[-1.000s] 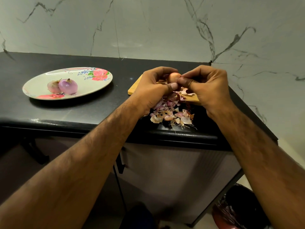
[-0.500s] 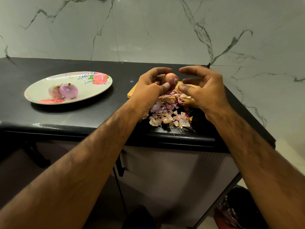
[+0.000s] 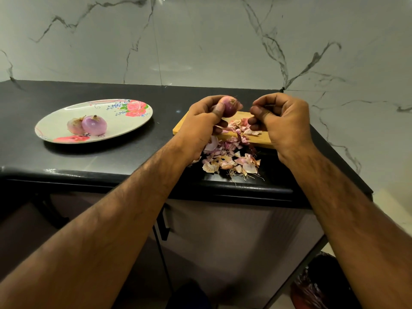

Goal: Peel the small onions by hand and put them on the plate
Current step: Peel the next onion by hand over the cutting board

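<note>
A plate (image 3: 124, 123) was set on the counter (image 3: 111, 157) at the left, with one onion (image 3: 94, 125) on it touching a second onion (image 3: 75, 126) to its left. A board (image 3: 181, 128) was placed to the right, peelings (image 3: 229, 159) strewn on and before it. Above it, a third onion (image 3: 229, 107) was held in the left hand (image 3: 200, 123).
</note>
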